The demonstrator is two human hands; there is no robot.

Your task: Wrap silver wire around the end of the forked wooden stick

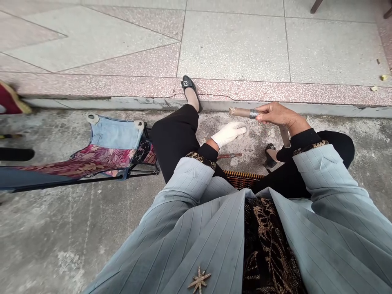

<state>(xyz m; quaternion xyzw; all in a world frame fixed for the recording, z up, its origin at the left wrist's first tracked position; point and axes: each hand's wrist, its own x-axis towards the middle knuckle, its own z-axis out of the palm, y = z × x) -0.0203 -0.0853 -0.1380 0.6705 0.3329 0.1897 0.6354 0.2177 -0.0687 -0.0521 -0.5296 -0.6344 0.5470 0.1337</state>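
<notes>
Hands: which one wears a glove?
The left hand, in a white glove, low between the knees. The bare right hand grips a brown wooden stick with a silver metal band.

Two hands are shown: one left hand [229,133] in a white glove and one bare right hand [277,115]. One brown wooden stick [240,112] carries one silver ring [253,114], and one thin rod [229,155] lies on the ground. Also counted: two black shoes [189,84] [270,157], one folding fabric stool [107,153], one woven basket [243,179], and one star brooch [199,280].
</notes>
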